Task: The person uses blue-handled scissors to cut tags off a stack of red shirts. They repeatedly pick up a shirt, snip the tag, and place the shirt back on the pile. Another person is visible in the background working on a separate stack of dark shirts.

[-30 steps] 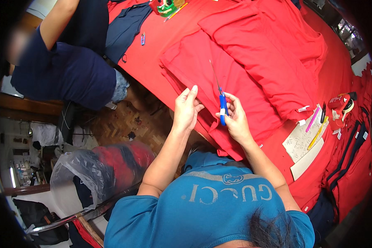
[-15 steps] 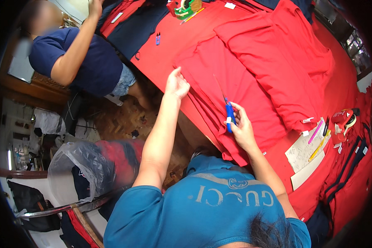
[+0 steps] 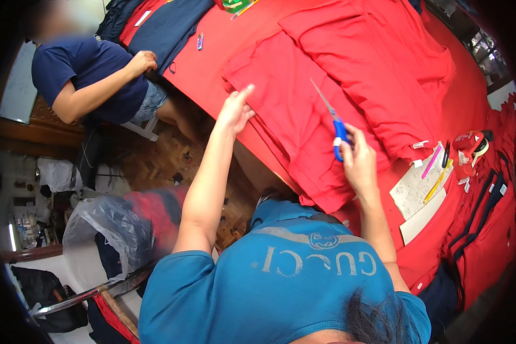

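Note:
In my right hand (image 3: 358, 157) is a pair of scissors (image 3: 339, 137) with blue handles, its blades pointing away and slightly left. The blades look closed, over the red fabric. My left hand (image 3: 235, 110) is raised at the left edge of the red cloth pieces (image 3: 286, 109), thumb apart from the fingers, with nothing visible in it. The cloth lies in loose, wrinkled layers on the table, and its near end hangs by my body. Whether the left fingers touch the cloth, I cannot tell.
At the right are papers (image 3: 414, 189), pens (image 3: 432, 162) and a red tape dispenser (image 3: 470, 143). Small blue thread snips (image 3: 200, 41) lie at the far left of the table. A co-worker in a navy shirt (image 3: 89, 71) stands left. A clear plastic bag (image 3: 106, 221) holds dark and red cloth.
My right hand has moved right with the scissors, turning them leftward at the tip. My left hand has shifted slightly left, and its fingers have spread. The co-worker's raised arm has come down.

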Action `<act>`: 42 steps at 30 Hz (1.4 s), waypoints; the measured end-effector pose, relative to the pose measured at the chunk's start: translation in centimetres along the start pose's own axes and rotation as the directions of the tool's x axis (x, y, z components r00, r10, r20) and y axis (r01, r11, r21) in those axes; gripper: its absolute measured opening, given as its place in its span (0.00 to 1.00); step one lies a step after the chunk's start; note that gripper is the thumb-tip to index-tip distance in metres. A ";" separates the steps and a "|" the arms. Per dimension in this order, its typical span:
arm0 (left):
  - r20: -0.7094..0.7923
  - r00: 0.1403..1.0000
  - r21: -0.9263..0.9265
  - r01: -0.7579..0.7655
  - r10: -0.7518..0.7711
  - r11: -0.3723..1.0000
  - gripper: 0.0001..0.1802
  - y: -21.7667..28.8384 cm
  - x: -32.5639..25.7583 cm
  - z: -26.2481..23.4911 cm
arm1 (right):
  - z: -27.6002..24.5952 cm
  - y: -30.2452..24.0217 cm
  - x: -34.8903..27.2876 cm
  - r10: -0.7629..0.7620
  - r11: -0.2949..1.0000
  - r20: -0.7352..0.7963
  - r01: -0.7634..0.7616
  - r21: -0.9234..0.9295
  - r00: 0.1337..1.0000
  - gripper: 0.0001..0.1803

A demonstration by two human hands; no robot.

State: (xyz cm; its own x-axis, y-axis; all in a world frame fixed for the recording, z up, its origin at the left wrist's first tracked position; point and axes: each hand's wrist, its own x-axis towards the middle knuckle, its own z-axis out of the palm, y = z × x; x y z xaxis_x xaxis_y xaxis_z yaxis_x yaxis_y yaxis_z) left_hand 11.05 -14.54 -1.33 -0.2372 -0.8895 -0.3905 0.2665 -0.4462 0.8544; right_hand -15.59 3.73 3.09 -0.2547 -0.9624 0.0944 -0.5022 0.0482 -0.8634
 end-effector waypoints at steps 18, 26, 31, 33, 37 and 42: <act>0.159 0.987 -0.323 0.073 -0.022 0.944 0.13 -3.9 -5.9 4.2 | -31.5 15.5 -1.0 -0.125 0.632 -0.913 -0.678 -0.375 0.389 0.16; 0.196 0.977 -0.284 -0.025 0.083 0.959 0.07 -1.8 -7.6 5.8 | -39.0 24.5 0.6 0.020 0.615 -0.820 -0.654 -0.441 0.572 0.20; 0.242 0.968 -0.279 0.000 0.071 0.960 0.05 -0.8 -9.1 6.1 | -39.1 25.2 1.8 0.091 0.708 -0.873 -0.647 -0.282 0.480 0.18; 0.201 0.978 -0.259 0.000 0.054 0.966 0.05 -0.9 -9.4 5.7 | -38.4 24.4 2.1 0.176 0.722 -0.883 -0.666 -0.185 0.436 0.15; 0.212 0.975 -0.284 0.003 0.060 0.959 0.04 -1.0 -9.0 5.9 | -38.1 25.3 0.9 0.296 0.940 -0.853 -0.289 0.180 0.429 0.11; 0.178 0.981 -0.305 -0.015 0.073 0.952 0.05 -0.7 -9.2 6.5 | -36.2 25.4 0.7 0.373 0.914 -0.868 -0.293 0.282 0.328 0.14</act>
State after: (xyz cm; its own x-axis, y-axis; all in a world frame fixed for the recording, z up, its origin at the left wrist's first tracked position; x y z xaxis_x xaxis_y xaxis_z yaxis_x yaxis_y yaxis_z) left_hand 7.01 -5.38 3.87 -0.3801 -0.8876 -0.2601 0.5418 -0.4416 0.7151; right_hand -58.47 14.01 -0.84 -0.9881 -0.0660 0.1389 -0.1512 0.2511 -0.9561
